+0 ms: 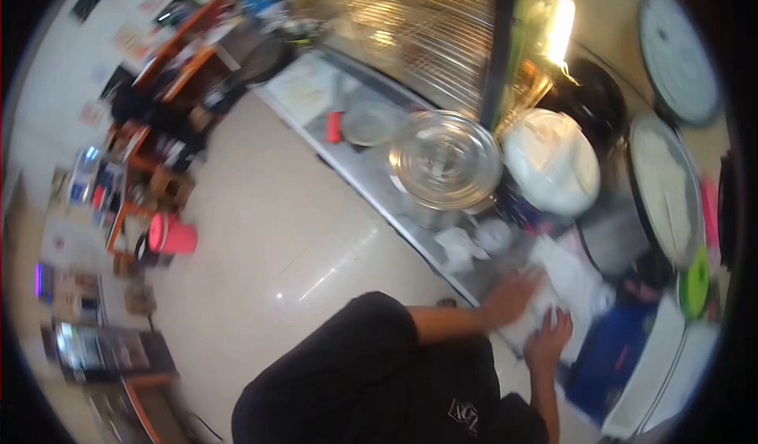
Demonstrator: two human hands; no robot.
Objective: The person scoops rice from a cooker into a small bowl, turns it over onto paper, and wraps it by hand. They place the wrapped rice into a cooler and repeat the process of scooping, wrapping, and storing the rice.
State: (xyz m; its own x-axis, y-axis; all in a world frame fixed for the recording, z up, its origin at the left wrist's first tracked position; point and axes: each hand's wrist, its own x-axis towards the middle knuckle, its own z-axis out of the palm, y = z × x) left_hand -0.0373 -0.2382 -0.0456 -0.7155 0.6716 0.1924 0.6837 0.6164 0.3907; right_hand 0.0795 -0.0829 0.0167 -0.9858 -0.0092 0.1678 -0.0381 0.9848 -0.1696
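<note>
My left hand (514, 295) stretches flat over a white sheet (564, 266) on the metal counter, its fingers blurred by motion. Lower and to the right, my right hand (550, 335) rests at the same white surface with fingers bent and apart. Near the left hand lie a crumpled white piece (459, 248) and a small pale round item (493, 236). A blue box-like thing (608, 353) stands just right of my right hand.
Along the counter stand a large glass-lidded pot (444, 161), a white bag-covered container (551, 162), a round clear lid (371, 124) and a red-handled utensil (334, 126). A wire-racked cabinet (410, 25) rises behind. A pink bucket (171, 234) stands across the tiled floor (292, 215).
</note>
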